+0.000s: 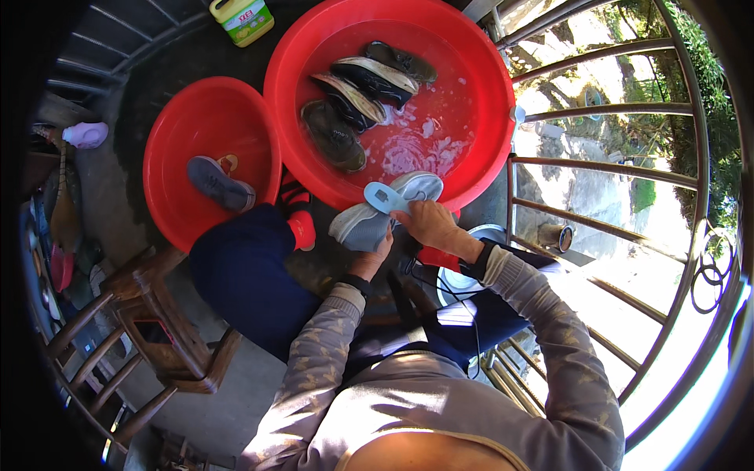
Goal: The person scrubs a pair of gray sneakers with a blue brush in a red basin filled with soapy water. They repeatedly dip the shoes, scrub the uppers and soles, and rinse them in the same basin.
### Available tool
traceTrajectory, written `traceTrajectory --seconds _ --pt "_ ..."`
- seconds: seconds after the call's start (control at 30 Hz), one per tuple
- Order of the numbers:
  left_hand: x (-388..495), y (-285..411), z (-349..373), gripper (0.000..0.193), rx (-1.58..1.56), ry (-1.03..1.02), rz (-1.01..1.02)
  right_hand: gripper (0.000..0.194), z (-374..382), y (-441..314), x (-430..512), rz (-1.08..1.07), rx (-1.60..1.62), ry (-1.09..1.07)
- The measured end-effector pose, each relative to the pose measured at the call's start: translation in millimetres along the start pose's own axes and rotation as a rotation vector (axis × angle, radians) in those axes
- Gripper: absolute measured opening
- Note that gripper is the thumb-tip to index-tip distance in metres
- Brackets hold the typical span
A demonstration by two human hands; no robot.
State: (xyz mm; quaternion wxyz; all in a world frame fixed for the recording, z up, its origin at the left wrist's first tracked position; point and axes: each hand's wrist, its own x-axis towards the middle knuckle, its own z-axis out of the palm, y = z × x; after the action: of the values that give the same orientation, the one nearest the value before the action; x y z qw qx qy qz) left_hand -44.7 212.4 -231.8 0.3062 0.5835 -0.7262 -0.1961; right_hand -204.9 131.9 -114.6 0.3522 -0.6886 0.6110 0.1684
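Note:
My left hand grips a light grey mesh shoe from below, near the front rim of a large red plastic basin. In my right hand is a pale blue scrubbing brush, its flat back turned up and held over the shoe. The bristles are hidden. Soapy water fills the large basin's floor, with foam on its surface. Two black shoes with pale soles lie on their sides there, between a dark olive shoe and another dark shoe.
A smaller red basin at the left holds a dark grey shoe. A yellow detergent jug stands behind. A wooden chair carries a phone. Metal railing runs along the right, near a pale bucket.

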Motion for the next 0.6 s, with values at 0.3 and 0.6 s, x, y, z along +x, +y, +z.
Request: traceTrajectory --seconds 0.3,0.6 --pt "16.1 -4.4 4.8 0.022 -0.139 -0.045 -0.209 0.061 -0.7 109.3 26.4 0.337 0.337 0.194" --pt "33.2 -5.5 -23.6 0.036 -1.718 -0.006 -1.107 0.043 70.7 40.6 21.4 0.077 0.373 0.292"
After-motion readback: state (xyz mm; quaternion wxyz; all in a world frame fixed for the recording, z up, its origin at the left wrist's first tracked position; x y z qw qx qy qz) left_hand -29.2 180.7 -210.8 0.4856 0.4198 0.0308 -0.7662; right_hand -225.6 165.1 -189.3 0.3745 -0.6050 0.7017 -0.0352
